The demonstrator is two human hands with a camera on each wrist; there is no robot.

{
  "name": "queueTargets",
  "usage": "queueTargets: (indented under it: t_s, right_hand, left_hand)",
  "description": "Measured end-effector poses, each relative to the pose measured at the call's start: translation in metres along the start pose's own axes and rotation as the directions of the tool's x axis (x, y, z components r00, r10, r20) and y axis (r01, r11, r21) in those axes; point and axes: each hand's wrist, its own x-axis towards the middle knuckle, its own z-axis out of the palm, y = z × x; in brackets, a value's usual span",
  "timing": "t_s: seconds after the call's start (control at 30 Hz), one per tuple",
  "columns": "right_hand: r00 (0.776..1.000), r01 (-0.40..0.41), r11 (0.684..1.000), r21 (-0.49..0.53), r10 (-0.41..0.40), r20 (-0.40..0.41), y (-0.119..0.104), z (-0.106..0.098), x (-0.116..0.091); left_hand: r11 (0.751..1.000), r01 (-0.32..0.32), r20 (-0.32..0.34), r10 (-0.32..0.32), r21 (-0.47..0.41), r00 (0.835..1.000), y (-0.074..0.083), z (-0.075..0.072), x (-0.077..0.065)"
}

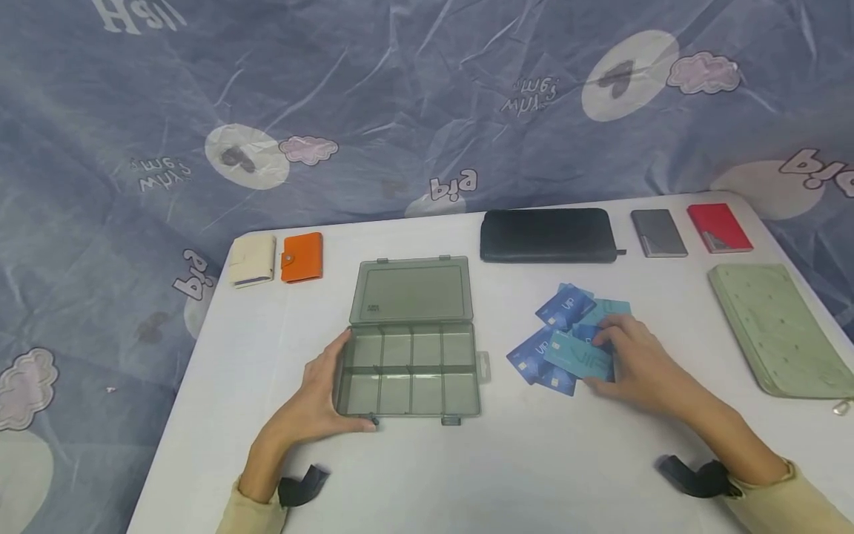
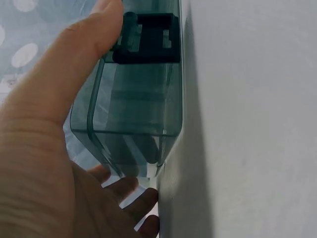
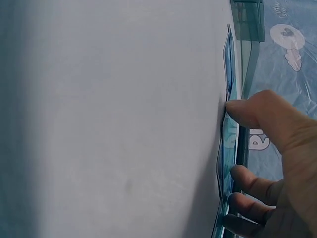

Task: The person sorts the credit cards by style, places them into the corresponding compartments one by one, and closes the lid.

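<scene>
Plastic box, translucent grey-green and rectangular, lies open at the desk's middle; its flat lid extends to the far side, and thin dividers form eight compartments. Soft-looking, dotted green pouch at right; long, smooth black wallet at far right of the box. Hands well apart: left hand clasps the box's left end, thumb beside the near latch; right hand pinches at the thin blue and teal cards, overlapping right of the box.
</scene>
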Motion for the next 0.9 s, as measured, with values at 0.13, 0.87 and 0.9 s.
queueTargets:
  t_s: [0.13,0.87,0.9]
  right_hand:
    - [1.000,0.028,0.999,0.024,-0.028,-0.011,-0.001,0.000,0.001]
    - [0.998,0.047,0.997,-0.056,-0.049,-0.035,0.001,0.002,0.007]
    - [0.998,0.040,0.997,-0.067,-0.043,-0.038,0.001,0.002,0.007]
  left_hand:
    - [1.000,-0.016,-0.012,0.017,0.018,1.000,-0.001,0.001,0.002]
    - [1.000,-0.020,-0.047,0.020,0.003,0.999,-0.001,0.000,0.022]
    - [1.000,-0.027,-0.048,0.027,-0.005,0.998,-0.002,0.000,0.023]
